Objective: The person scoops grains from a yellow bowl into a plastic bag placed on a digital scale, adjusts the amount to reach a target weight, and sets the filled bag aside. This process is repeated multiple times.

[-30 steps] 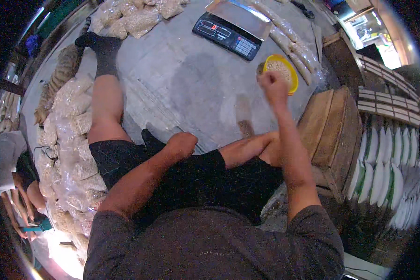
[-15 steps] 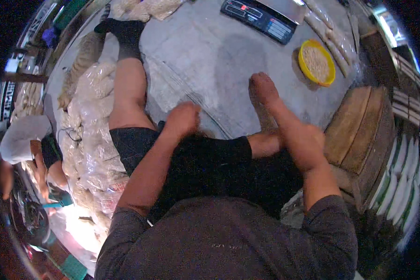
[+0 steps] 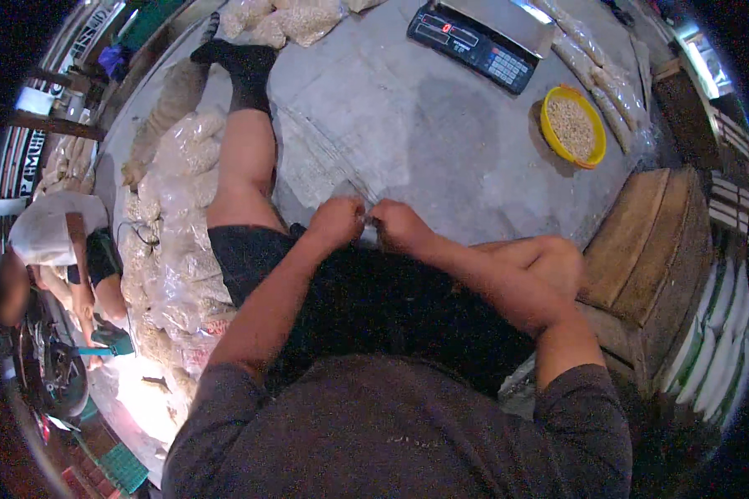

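Note:
In front of my lap my left hand [image 3: 339,220] and my right hand [image 3: 399,226] are close together, fingers curled on something small and thin that I cannot make out, perhaps clear plastic. A yellow bowl [image 3: 550,133] of small pale pieces lies beyond my right hand on the concrete floor [image 3: 433,158]. A digital scale [image 3: 468,50] with a steel pan stands beyond them. Beside my outstretched left leg lies a pile of clear bags [image 3: 179,249] filled with pale pieces.
A tabby cat [image 3: 162,116] lies beyond the bag pile. A co-worker [image 3: 58,229] bends down at the far left. Long filled plastic tubes [image 3: 599,83] lie right of the scale. A wooden crate [image 3: 632,241] and stacked white sacks [image 3: 707,333] stand at my right.
My right hand has moved from the yellow bowl down and left to meet my left hand, which has risen slightly. The view has shifted, so the surroundings appear further right.

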